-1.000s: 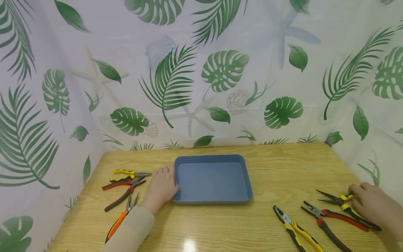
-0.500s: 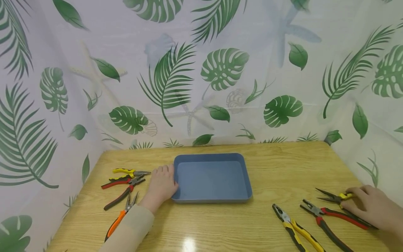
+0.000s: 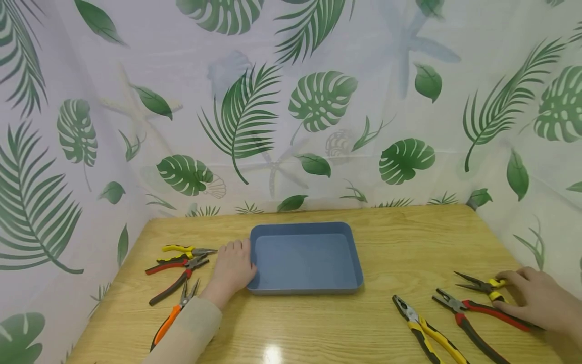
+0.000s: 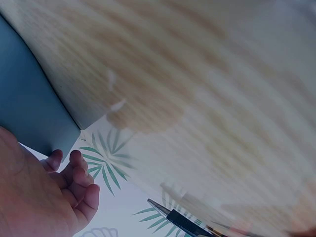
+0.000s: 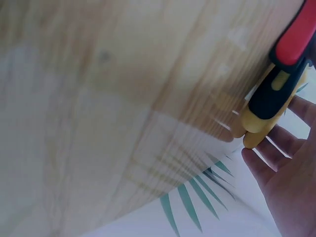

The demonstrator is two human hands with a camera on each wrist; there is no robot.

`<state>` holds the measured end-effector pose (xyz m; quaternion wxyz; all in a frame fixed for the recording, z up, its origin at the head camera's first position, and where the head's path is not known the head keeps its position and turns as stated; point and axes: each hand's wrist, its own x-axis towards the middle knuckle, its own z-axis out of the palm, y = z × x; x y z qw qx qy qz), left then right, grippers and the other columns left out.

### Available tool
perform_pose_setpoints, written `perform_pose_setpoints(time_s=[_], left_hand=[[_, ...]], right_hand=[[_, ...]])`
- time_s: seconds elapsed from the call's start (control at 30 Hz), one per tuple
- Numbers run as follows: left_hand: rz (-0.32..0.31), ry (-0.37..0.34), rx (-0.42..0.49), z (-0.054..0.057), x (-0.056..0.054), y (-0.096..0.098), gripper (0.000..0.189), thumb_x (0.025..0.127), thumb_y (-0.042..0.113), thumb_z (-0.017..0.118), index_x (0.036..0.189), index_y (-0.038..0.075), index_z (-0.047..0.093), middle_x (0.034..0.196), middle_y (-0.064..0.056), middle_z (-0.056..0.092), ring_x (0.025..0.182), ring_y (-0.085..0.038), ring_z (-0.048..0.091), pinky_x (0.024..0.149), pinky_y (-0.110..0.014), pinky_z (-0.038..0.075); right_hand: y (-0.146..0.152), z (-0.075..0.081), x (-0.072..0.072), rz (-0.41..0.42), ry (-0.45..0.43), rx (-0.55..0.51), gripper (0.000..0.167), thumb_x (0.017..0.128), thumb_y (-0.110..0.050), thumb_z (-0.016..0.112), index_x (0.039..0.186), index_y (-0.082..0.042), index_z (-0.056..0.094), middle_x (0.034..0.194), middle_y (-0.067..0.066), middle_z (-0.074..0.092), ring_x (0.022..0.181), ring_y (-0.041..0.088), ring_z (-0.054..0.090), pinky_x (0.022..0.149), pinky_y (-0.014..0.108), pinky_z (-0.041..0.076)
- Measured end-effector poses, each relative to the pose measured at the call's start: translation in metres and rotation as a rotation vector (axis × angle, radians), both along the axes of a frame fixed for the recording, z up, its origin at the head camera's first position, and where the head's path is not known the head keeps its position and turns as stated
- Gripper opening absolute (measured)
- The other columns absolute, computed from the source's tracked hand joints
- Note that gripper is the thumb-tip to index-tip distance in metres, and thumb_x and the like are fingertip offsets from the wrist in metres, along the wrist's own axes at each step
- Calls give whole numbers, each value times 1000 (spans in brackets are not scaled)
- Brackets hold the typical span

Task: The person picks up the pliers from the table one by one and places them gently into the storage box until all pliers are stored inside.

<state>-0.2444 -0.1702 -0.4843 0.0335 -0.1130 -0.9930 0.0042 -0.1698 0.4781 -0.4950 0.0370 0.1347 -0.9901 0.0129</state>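
A shallow blue tray [image 3: 304, 263] sits mid-table. My left hand [image 3: 234, 268] holds its left side, thumb at the rim; in the left wrist view the fingers [image 4: 81, 190] curl beside the tray's outer wall [image 4: 37, 89]. At the right edge, my right hand [image 3: 534, 298] grips yellow-and-black needle-nose pliers [image 3: 493, 285] by the handles, jaws slightly parted. Their handle ends [image 5: 266, 106] lie against the fingers in the right wrist view. Red-and-black pliers [image 3: 464, 308] lie beside that hand, their lower handle nearest; yellow-and-black combination pliers [image 3: 418, 321] are further left.
Left of the tray lie yellow-handled long-nose pliers [image 3: 186, 251], red-and-black pliers [image 3: 182, 278] and orange-handled needle-nose pliers [image 3: 173, 318]. The wooden table [image 3: 318, 323] meets a leaf-print cloth [image 3: 273, 126] at the back and sides.
My right hand's thumb has come round the near side of the needle-nose pliers' handles, and their jaws have narrowed a little. The left hand and the tray hold their place.
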Motion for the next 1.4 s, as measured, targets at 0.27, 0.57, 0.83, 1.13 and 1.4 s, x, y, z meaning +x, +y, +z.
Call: perform_pose_setpoints(time_s=[0.27,0.57,0.83,1.13,1.4], left_hand=[[5,4,-2,-2,0,-1,39,97,27,67,122,1,53,106,-17,63,104,-36,63,91,-50,49],[5,-1,-3,-4,-2,0,41,96,26,66,126,1,53,108,-18,63,104,-36,64,92,-51,50],[-1,14,-1,-7,-3,-3,41,97,28,66,125,1,53,110,-19,64,106,-37,64,94,-51,50],[1,7,-2,-6,-2,-3,41,97,27,65,126,0,53,110,-18,64,106,-36,64,93,-50,49],[5,9,7,-3,0,-2,37,98,27,66,121,1,54,109,-18,64,106,-36,64,92,-50,49]], right_hand=[[-2,-3,-4,-12,14,36,60,77,-42,91,117,-6,65,96,19,63,79,31,59,68,50,49],[-8,0,-12,-114,-85,79,57,85,-45,79,117,-1,60,95,24,57,77,37,53,58,50,48],[-10,1,-13,-86,-77,58,52,87,-39,78,112,3,60,97,22,59,78,35,53,66,52,50],[-8,3,-13,-80,-115,43,56,82,-43,85,109,0,62,94,16,59,79,32,55,70,54,52],[-5,5,-14,-56,-114,48,56,80,-45,87,106,-2,62,91,15,60,76,28,56,66,50,53]])
